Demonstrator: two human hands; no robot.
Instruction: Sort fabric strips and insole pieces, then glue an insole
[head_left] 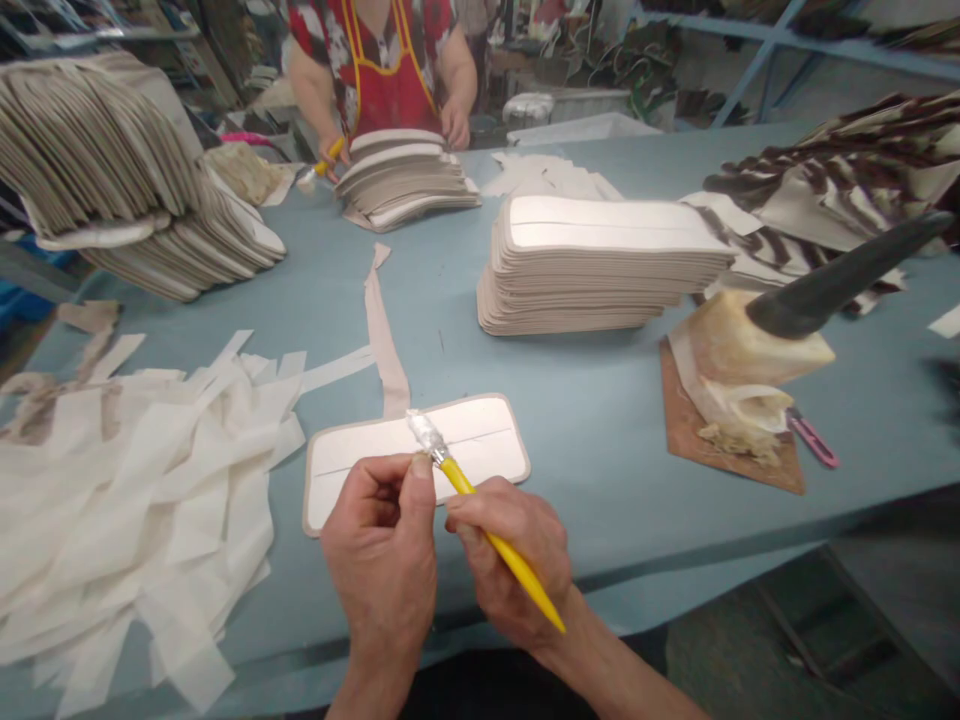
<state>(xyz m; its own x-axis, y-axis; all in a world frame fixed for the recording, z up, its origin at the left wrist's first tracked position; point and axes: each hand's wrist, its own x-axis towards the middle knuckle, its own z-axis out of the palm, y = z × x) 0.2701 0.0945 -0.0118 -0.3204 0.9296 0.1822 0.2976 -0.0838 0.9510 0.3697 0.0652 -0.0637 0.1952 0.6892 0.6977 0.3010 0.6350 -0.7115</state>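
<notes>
My right hand (517,545) grips a paintbrush by its yellow handle (457,478), the white-coated bristles pointing away from me. Beside the brush's metal collar, my left hand (382,540) is closed in a pinch of thumb and forefinger. What lies in that pinch, if anything, is too small to make out. Under both hands rests a white rounded rectangular panel (480,425) with a beige edge and a thin line along its middle. Its near edge is partly hidden by my hands. A narrow pinkish strip (385,340) runs from the panel's far edge up the table.
Loose white strips (150,480) cover the left side. A tall stack of similar panels (592,280) stands beyond, right of centre. A mallet-like block with a dark handle (840,285) and a pink cutter (812,437) lie right. Across the blue table, another person (390,80) holds a yellow-handled brush.
</notes>
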